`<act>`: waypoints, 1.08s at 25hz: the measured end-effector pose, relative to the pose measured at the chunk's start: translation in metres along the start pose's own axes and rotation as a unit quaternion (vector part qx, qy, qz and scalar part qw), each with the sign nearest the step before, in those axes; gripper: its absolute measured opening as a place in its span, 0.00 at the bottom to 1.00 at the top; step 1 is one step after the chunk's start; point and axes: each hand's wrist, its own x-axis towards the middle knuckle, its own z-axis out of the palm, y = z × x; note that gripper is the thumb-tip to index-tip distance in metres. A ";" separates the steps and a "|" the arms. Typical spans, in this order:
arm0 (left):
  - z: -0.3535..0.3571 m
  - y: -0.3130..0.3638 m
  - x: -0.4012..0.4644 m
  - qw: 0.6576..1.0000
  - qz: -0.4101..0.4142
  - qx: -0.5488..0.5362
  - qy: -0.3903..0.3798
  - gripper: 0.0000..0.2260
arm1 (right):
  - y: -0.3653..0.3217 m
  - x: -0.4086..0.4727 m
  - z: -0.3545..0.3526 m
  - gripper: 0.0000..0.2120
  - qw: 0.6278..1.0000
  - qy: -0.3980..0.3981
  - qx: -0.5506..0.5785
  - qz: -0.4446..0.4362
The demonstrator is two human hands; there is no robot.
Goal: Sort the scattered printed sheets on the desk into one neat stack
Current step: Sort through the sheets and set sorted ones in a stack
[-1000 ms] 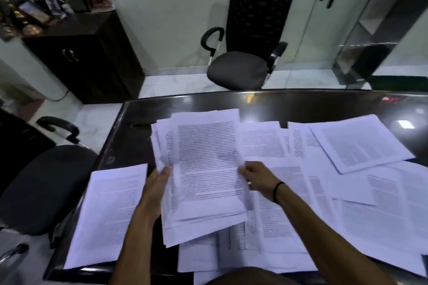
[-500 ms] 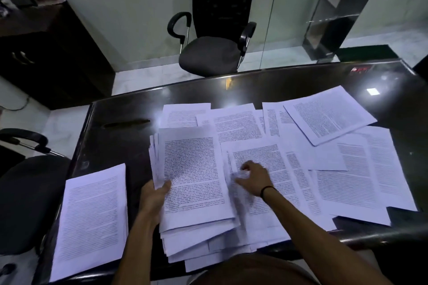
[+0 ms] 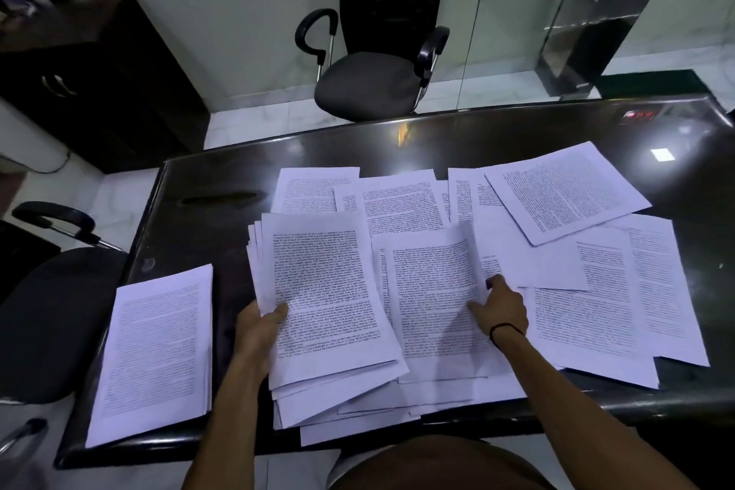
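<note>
The worktop is a dark, glossy slab, and printed sheets cover most of its near half.

The largest remaining lot is the scatter of loose sheets toward the right edge and the middle. These overlap at differing angles, one lies skewed near the far right, and several run up to the near edge. None of it is squared, so in my judgement this is the bulk of the outstanding work.

Next in size is the gathered bundle, left of centre by the near edge. It holds many sheets, but they fan out at the bottom and left side. It is collected, not yet neat.

A separate small pile sits at the near left corner, apart from the bundle and reasonably square. It has yet to be merged.

One single sheet, just right of the bundle, has its right edge lifted.

The left hand grasps the bundle's left margin, thumb on top. The right hand pinches the single sheet's raised edge.

Assessment: roughly midway, with collection ongoing and alignment still to do.
</note>
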 end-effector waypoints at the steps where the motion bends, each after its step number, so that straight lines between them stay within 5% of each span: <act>1: 0.001 -0.001 -0.003 1.000 0.003 0.000 0.007 0.12 | 0.000 0.002 -0.004 0.18 1.000 0.005 0.008 -0.019; 4: 0.004 -0.002 -0.014 0.999 0.018 0.029 0.026 0.11 | 0.001 0.010 -0.025 0.07 0.995 -0.017 0.034 -0.088; 9: 0.012 -0.002 -0.030 0.984 0.070 0.140 0.082 0.12 | 0.002 0.026 -0.064 0.21 0.955 -0.142 0.211 -0.151; 11: 0.021 0.003 -0.033 0.989 0.077 0.110 0.058 0.12 | -0.013 0.016 -0.073 0.15 0.935 -0.188 0.244 -0.178; 15: 0.045 0.013 -0.056 0.997 0.033 -0.013 -0.065 0.11 | -0.049 -0.021 -0.057 0.13 0.932 -0.224 0.220 -0.182; 17: 0.051 0.014 -0.065 0.995 0.018 -0.023 -0.095 0.10 | -0.055 -0.027 -0.027 0.26 0.924 -0.259 0.203 -0.192; 22: 0.046 0.002 -0.064 0.983 -0.074 -0.130 -0.103 0.18 | -0.067 -0.041 0.018 0.19 0.914 -0.287 0.190 -0.213; 27: 0.047 -0.019 -0.047 1.000 -0.020 -0.014 -0.010 0.08 | -0.070 -0.024 0.027 0.16 0.934 -0.275 0.136 -0.184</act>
